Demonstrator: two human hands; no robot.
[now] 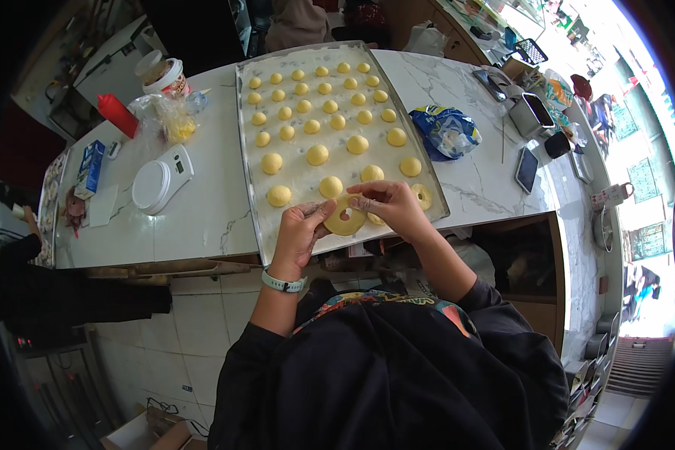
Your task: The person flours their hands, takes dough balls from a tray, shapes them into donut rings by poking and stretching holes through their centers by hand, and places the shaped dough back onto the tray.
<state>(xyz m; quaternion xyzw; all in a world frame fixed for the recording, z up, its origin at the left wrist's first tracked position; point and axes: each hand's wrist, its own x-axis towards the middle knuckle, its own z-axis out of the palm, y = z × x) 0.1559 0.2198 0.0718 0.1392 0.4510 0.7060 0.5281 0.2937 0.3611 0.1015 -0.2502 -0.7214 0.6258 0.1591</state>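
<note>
Between them my left hand [301, 230] and my right hand [394, 208] hold a flattened yellow dough ring [343, 225] by its edges, above the near side of a large metal baking tray [247, 185]. A hole shows in the ring's middle. Rows of round yellow dough balls [317, 154] sit on the pale, floured tray; those nearer me are larger. Another dough ring [421, 196] lies near the tray's right front corner, and a further dough piece [375, 219] is partly hidden under my right hand.
Left of the tray stand a white digital scale [158, 180], a red squeeze bottle [117, 115], a tub [169, 79] and a blue box [89, 170]. A blue plastic bag [445, 132] and a phone [526, 170] lie to the right. A person in black [28, 281] stands at far left.
</note>
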